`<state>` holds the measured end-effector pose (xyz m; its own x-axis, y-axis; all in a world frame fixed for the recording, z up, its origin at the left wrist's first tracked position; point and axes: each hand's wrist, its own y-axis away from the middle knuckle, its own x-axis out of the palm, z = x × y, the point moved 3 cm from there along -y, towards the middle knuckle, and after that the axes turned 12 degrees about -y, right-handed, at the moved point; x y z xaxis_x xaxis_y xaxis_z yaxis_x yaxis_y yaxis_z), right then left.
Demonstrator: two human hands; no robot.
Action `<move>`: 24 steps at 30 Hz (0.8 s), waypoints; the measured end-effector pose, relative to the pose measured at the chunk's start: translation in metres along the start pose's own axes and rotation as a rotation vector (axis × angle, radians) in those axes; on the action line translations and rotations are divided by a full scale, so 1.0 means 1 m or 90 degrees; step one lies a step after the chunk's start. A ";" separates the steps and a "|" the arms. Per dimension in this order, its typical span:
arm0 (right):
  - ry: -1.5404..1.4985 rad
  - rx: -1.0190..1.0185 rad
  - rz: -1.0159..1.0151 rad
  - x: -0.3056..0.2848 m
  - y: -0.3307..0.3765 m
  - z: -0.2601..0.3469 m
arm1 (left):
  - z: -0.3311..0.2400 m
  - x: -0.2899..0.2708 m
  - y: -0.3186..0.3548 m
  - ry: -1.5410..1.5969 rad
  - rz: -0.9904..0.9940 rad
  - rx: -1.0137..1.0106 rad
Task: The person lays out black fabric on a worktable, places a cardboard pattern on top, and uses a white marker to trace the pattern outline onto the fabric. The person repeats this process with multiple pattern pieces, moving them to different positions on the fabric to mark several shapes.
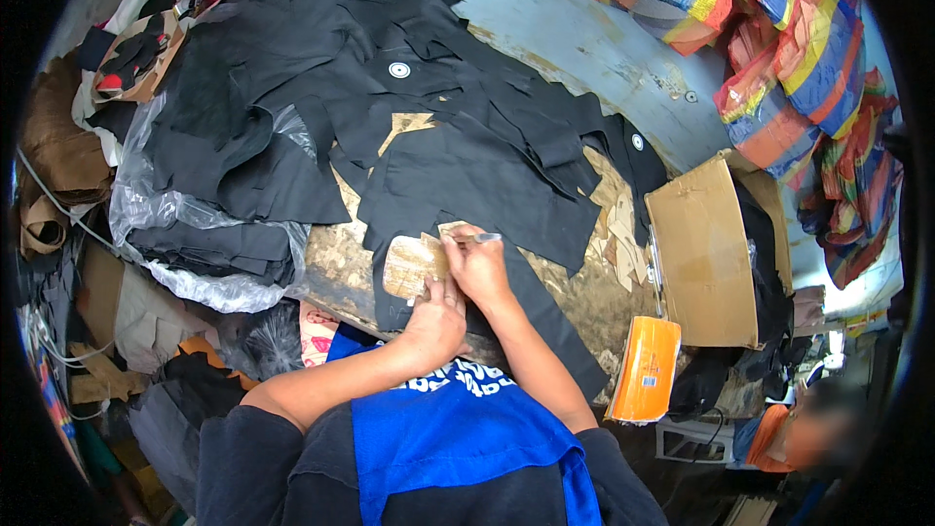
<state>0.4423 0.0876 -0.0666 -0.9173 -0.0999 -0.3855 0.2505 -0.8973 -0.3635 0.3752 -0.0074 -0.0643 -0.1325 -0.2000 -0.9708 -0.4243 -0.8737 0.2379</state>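
A tan, worn template with rounded corners lies on black fabric at the near side of the work table. My left hand holds it down, fingers pressed together on its near right edge. Beside it, my right hand is closed around a silver pen-like tool, over the template's far right side. The tool's tip is too small to make out. Under and around the template, the fabric lies flat, and more black pieces spread in overlapping layers toward the far side.
To the right stand an open cardboard box and an orange box. Clear plastic wrap surrounds folded black fabric on the left. White discs rest on the cloth. Striped woven bags fill the far right; a person is at lower right.
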 end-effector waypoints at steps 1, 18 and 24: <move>0.017 0.029 -0.009 -0.012 0.006 -0.001 | 0.001 -0.001 0.000 -0.001 -0.010 -0.003; 0.288 -0.095 0.110 -0.026 0.076 0.037 | 0.092 0.009 -0.037 0.523 0.171 0.016; 0.018 -0.086 0.181 0.003 0.071 0.041 | 0.095 0.008 -0.034 0.646 0.205 -0.018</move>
<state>0.4449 0.0060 -0.0584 -0.7963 -0.3242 -0.5107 0.5359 -0.7696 -0.3471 0.3035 0.0631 -0.0769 0.5797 -0.6884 -0.4360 -0.4793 -0.7208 0.5007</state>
